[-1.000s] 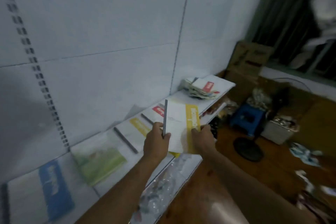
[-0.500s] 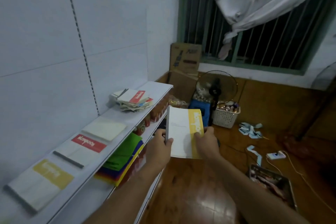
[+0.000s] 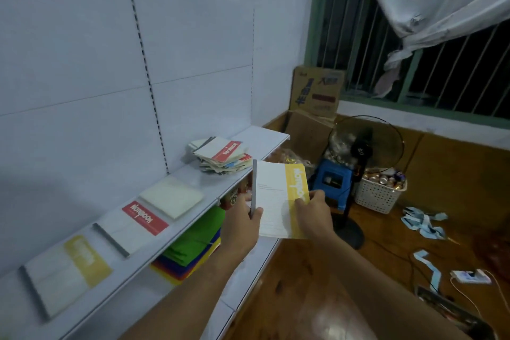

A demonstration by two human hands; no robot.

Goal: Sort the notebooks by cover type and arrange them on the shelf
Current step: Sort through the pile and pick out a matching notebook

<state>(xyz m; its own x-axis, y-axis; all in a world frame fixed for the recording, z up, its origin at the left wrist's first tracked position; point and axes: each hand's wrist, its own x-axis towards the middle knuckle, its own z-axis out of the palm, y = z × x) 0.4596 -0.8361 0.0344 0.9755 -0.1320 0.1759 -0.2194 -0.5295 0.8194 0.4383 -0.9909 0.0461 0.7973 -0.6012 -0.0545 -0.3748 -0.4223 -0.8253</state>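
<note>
I hold a white notebook with a yellow band (image 3: 276, 190) upright in front of the shelf (image 3: 220, 188). My left hand (image 3: 241, 225) grips its grey spine edge. My right hand (image 3: 314, 215) pinches the yellow side near the bottom. On the shelf lie a yellow-band notebook (image 3: 66, 270), a red-band notebook (image 3: 135, 225) and a plain cream notebook (image 3: 172, 196) in a row. A loose pile of notebooks (image 3: 222, 156), red-band one on top, sits further along the shelf.
Under the top shelf are coloured folders (image 3: 193, 248) and cans. On the wooden floor stand a fan (image 3: 364, 146), a blue stool (image 3: 332, 182), a white basket of cans (image 3: 382, 190) and a cardboard box (image 3: 317, 94). Paper scraps and a power strip (image 3: 469, 276) lie at right.
The view swung right along the shelf, revealing the window and floor. Both hands kept hold of the yellow-band notebook, which stayed upright between them.
</note>
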